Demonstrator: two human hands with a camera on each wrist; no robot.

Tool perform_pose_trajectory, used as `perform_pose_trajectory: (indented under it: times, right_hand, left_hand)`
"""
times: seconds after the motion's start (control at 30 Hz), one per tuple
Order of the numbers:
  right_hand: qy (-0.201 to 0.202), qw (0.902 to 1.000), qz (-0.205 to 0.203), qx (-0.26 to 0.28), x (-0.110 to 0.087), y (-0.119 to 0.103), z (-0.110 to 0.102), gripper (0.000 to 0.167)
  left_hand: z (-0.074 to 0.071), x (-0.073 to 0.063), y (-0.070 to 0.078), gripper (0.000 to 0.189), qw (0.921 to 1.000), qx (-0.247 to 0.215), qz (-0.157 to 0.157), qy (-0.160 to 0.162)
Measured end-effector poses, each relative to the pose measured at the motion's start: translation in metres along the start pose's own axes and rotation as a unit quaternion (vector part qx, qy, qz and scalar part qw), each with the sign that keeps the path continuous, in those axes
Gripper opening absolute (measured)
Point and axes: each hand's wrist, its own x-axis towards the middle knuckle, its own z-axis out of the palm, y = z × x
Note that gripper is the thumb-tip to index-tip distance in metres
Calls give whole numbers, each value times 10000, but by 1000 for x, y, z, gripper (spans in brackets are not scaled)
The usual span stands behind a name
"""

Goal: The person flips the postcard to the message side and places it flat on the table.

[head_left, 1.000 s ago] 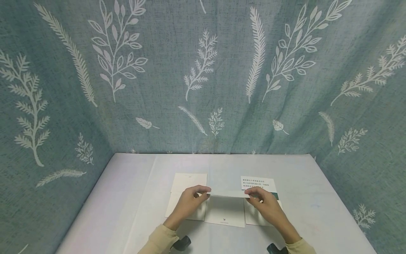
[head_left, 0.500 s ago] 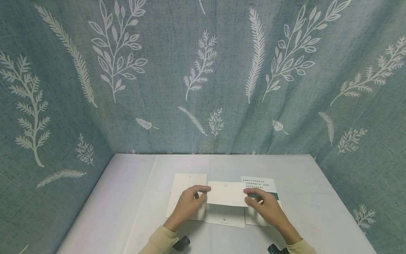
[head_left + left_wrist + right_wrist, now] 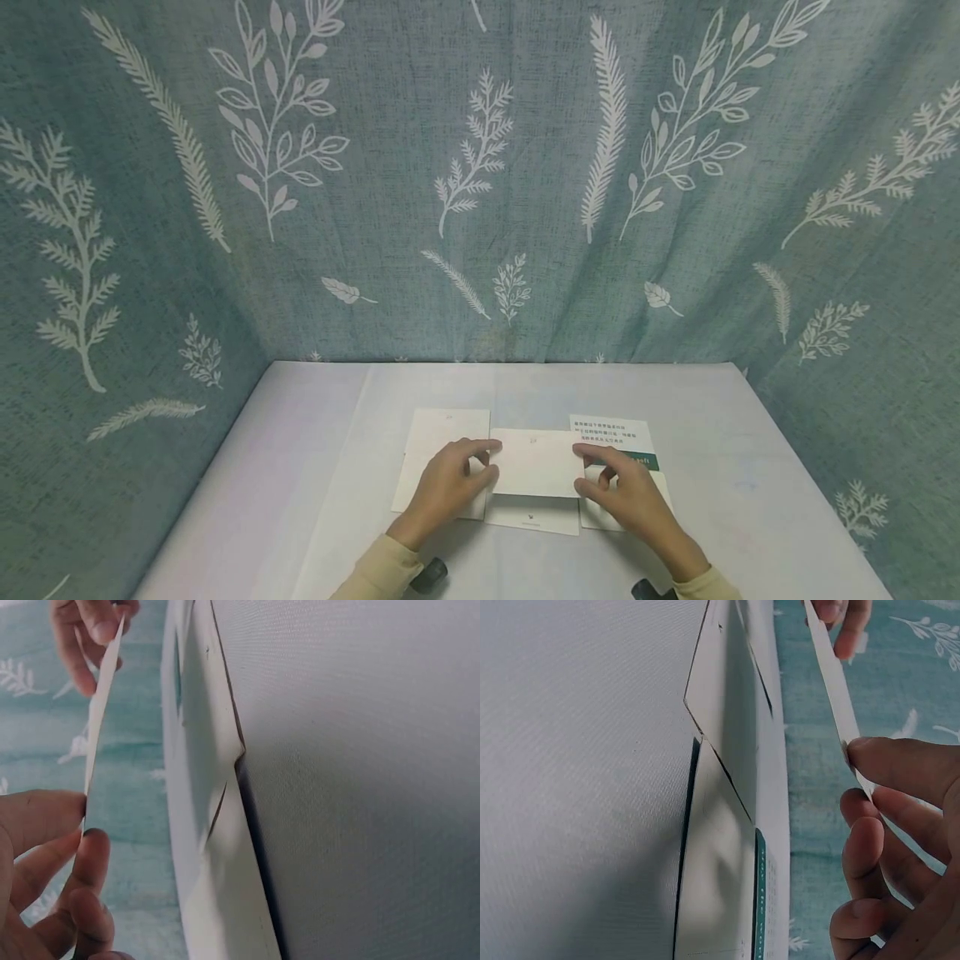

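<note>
Between both hands a cream card (image 3: pixel 536 463) is held up above the table, its broad face tilted toward the head view. My left hand (image 3: pixel 448 487) pinches its left end between thumb and fingers. At the other end, my right hand (image 3: pixel 628 492) pinches the card the same way. In both wrist views the card is seen nearly edge-on, apart from the surface. Directly under it lies another cream card (image 3: pixel 532 514) with a small dark mark, partly hidden by the held one.
Cream cards (image 3: pixel 431 425) lie at the left, partly beneath my left hand. To the right is a card with printed text and a dark green band (image 3: pixel 645 460), overlapped by a plain cream card (image 3: pixel 598 517). The white table (image 3: pixel 360 533) meets a leaf-patterned curtain (image 3: pixel 390 208).
The held card has tipped from nearly edge-on to showing its broad face, its lower edge now lower in the head view. Both hands stay in about the same place.
</note>
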Motion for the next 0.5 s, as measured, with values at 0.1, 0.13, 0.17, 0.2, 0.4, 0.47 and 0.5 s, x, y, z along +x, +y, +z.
perform_pose_trajectory:
  times: [0.1, 0.13, 0.17, 0.2, 0.4, 0.47, 0.5]
  right_hand:
    - [9, 10000, 7, -64, -1, 0, 0, 49]
    - [11, 10000, -19, -96, -1, 1, 0, 50]
    - [10, 9999, -63, -126, 0, 1, 0, 50]
    - [27, 9998, -145, -167, 0, 1, -1, 50]
    - [356, 9926, -957, -656, 12, -2, -7, 51]
    - [447, 9894, -1098, -844, 17, -4, -9, 51]
    - [480, 9875, -1169, -941, 20, -5, -10, 51]
  left_hand:
    - [0, 0, 0, 33, 9999, 75, 54, 40]
    - [0, 0, 0, 33, 9999, 119, 106, 64]
    - [0, 1, 0, 33, 9997, 159, 156, 87]
    - [0, 1, 0, 33, 9995, 209, 226, 108]
    - [-3, 14, -1, 33, 9930, 822, 783, 312]
    - [-5, 20, -1, 33, 9900, 1019, 900, 375]
    - [-6, 23, -1, 32, 9882, 1095, 987, 424]
